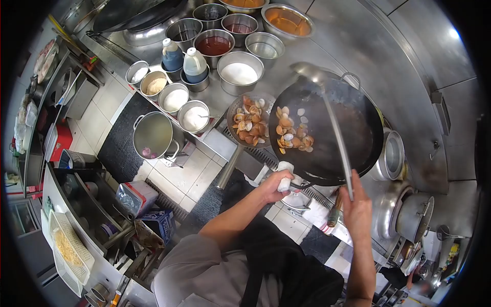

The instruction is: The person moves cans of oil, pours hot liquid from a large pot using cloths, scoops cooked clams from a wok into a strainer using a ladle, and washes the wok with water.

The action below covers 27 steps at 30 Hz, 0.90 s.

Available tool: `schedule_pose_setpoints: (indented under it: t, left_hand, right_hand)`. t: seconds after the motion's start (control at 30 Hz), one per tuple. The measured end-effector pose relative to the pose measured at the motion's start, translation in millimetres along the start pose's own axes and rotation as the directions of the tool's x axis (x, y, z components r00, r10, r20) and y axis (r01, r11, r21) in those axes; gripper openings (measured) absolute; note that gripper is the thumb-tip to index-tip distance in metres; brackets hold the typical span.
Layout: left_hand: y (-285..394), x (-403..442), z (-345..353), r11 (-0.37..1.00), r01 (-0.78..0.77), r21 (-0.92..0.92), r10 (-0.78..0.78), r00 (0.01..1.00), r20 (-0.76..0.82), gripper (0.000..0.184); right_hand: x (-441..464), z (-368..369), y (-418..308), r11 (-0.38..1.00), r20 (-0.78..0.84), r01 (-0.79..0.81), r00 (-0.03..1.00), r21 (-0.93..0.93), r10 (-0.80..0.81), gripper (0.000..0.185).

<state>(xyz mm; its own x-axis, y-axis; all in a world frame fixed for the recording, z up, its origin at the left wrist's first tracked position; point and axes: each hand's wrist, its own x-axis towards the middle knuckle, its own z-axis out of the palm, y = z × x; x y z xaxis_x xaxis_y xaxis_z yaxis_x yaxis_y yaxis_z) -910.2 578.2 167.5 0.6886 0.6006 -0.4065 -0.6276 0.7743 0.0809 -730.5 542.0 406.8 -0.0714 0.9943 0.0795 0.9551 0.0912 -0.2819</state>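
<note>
My left hand (275, 187) is closed around a white cloth (285, 168) at the near handle of a black wok (332, 161). The wok seems tilted toward the left, with several clams (292, 137) gathered near its left edge. In my right hand (358, 204) is the end of a long metal ladle (336, 128). Its shaft crosses above the wok, and its bowl sits at the far rim. Beside the wok's left edge, a perforated strainer (231, 110) holds a heap of clams (250, 123); its thick handle points toward me.
Metal pots of sauces and powders (240, 73) and two bottles (195, 64) crowd the far left counter. A large stockpot (153, 135) stands left of the strainer. Metal bowls (393, 153) and a lidded pot (415, 219) are at the right. A wooden-handled tool (335, 211) lies near my right hand.
</note>
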Motion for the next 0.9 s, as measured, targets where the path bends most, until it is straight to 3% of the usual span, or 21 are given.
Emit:
schedule_pose_setpoints:
  t: [0.07, 0.27, 0.37, 0.47, 0.53, 0.6, 0.73, 0.87, 0.9]
  left_hand:
    - [-3.2, 3.8, -6.9, 1.000, -0.003, 0.005, 0.003, 1.000, 0.008, 0.015]
    - [-6.5, 7.7, -20.9, 1.000, 0.003, 0.002, -0.003, 0.998, 0.058, 0.012]
    - [-7.3, 5.3, -24.5, 1.000, -0.016, -0.022, 0.017, 0.998, 0.067, 0.018]
    - [-7.6, 8.1, -29.0, 0.998, -0.012, -0.065, 0.017, 0.997, 0.069, 0.019]
    - [-6.8, 8.8, -30.3, 0.994, -0.002, -0.105, 0.009, 0.998, 0.068, 0.019]
    - [-2.8, 0.7, -26.5, 0.993, -0.013, -0.114, 0.024, 0.995, 0.093, 0.019]
    - [-0.9, 5.5, -36.2, 0.977, 0.030, -0.209, 0.002, 0.988, 0.152, 0.019]
    - [-11.7, 11.0, -44.9, 0.908, 0.105, -0.405, 0.041, 0.941, 0.336, 0.027]
    - [-14.8, 10.5, -43.3, 0.891, 0.092, -0.445, 0.037, 0.961, 0.273, 0.030]
  right_hand:
    - [11.2, -19.0, 13.4, 0.997, -0.097, 0.053, 0.994, -0.058, -0.059, 0.051]
    - [86.3, -58.9, 58.2, 0.892, -0.151, -0.122, 0.987, -0.436, 0.061, 0.047]
    - [125.3, -73.7, 84.3, 0.844, -0.087, -0.083, 0.995, -0.530, 0.043, 0.047]
    - [147.5, -99.1, 98.3, 0.849, 0.091, -0.026, 0.992, -0.529, 0.086, 0.049]
    - [158.1, -116.9, 98.3, 0.895, 0.146, 0.050, 0.989, -0.444, 0.017, 0.046]
    - [168.1, -142.3, 88.8, 0.920, 0.189, 0.153, 0.978, -0.361, -0.089, 0.044]
    - [186.7, -173.5, 7.1, 0.878, 0.222, 0.164, 0.973, -0.450, -0.067, 0.040]
    - [209.1, -187.5, -47.1, 0.800, 0.266, 0.290, 0.949, -0.526, -0.169, 0.037]
    - [212.1, -190.0, -56.9, 0.777, 0.254, 0.325, 0.942, -0.538, -0.219, 0.037]
